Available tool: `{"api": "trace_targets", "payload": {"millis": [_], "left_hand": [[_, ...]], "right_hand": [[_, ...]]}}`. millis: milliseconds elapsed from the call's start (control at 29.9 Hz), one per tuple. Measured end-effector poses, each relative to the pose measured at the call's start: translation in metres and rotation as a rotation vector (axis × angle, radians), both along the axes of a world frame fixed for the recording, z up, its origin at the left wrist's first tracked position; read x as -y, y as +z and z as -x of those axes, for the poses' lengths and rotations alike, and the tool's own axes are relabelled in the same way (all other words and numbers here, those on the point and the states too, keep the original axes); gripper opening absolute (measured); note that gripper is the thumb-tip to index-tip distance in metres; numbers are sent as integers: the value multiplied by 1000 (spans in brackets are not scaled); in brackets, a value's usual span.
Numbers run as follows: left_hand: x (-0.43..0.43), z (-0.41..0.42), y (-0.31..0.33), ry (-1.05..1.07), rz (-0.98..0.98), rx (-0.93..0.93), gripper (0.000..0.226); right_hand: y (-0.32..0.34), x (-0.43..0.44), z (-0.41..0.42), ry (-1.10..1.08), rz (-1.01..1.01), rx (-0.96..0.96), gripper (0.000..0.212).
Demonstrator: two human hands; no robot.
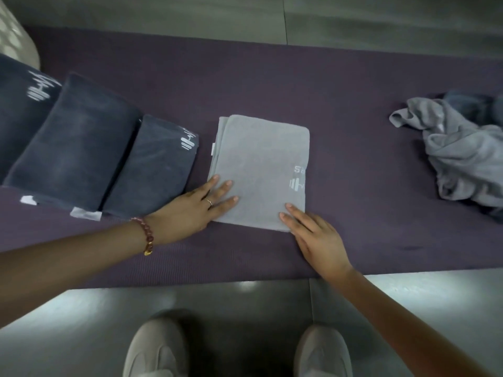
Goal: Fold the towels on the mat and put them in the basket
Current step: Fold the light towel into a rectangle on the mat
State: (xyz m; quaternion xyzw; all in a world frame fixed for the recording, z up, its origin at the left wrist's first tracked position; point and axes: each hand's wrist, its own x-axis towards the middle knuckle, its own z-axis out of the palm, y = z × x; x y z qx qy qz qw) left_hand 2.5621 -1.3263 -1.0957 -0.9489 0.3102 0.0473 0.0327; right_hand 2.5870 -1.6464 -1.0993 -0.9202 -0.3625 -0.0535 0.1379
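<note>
Standing at six o'clock, two pale shoes [156, 346] rest on the glossy grey floor [245, 300], just short of the near edge of a purple mat [353, 213].

Beyond them both hands lie flat on a folded light grey towel [261, 164] in the middle of the mat. The left hand [187, 210], with a beaded bracelet [145, 235] at the wrist and a thin ring [209, 202], comes in from eight o'clock. Its fingers are straight and spread on the towel's near left corner. The right hand [315, 240] comes in from five o'clock, fingertips on the near right corner, fingers straight and together. Neither hand grips anything.

By the towel's right edge is a white dumbbell logo [296, 185]. Above it are letters that look like R and S, upside down to the camera; the rest is folded out of sight.

At nine o'clock, dark blue folded towels [73, 142] overlap in a row, the nearest just beside the grey one. Two show a white dumbbell mark with a jagged line, and white tags [85, 213] stick out at their near ends; no print on them is legible.

At three o'clock, well apart, lies a crumpled heap of grey cloth [462, 153].

At ten o'clock, at the frame's edge, sits a pale rounded object [13, 36] with light spots. I cannot tell what it is or what it holds.
</note>
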Motion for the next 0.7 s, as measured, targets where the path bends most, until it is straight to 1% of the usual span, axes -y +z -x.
{"api": "trace_targets", "payload": {"millis": [67, 100, 167, 201, 268, 301, 368, 435, 468, 502, 569, 636, 703], "left_hand": [[4, -3, 4, 18, -50, 2, 116], [7, -4, 6, 27, -63, 15, 121], [11, -5, 9, 62, -21, 23, 124], [14, -5, 10, 90, 19, 25, 122], [18, -6, 11, 130, 93, 44, 105], [21, -7, 11, 139, 118, 54, 96], [22, -8, 11, 158, 168, 63, 86], [20, -12, 15, 201, 271, 32, 81], [17, -14, 19, 220, 327, -1, 77], [15, -16, 22, 237, 375, -34, 73], [9, -18, 26, 260, 433, -78, 67], [5, -17, 26, 239, 411, -78, 66], [3, -17, 25, 191, 346, -46, 64]], "right_hand": [[2, -3, 2, -9, -62, -62, 41], [3, -6, 2, -15, -115, -135, 41], [6, -13, 3, -54, -250, -290, 49], [8, -18, 3, -79, -312, -345, 53], [13, -26, 2, -115, -413, -434, 59], [15, -29, 0, -107, -432, -452, 61], [22, -30, -3, -13, -374, -379, 62], [23, -25, -7, 131, -229, -187, 63], [21, -22, -10, 162, -193, -120, 63], [19, -19, -13, 140, -191, -86, 63], [14, -14, -23, 10, -214, -33, 68], [11, -10, -36, -102, -166, 6, 73], [7, -10, -49, -87, -47, 40, 72]]}}
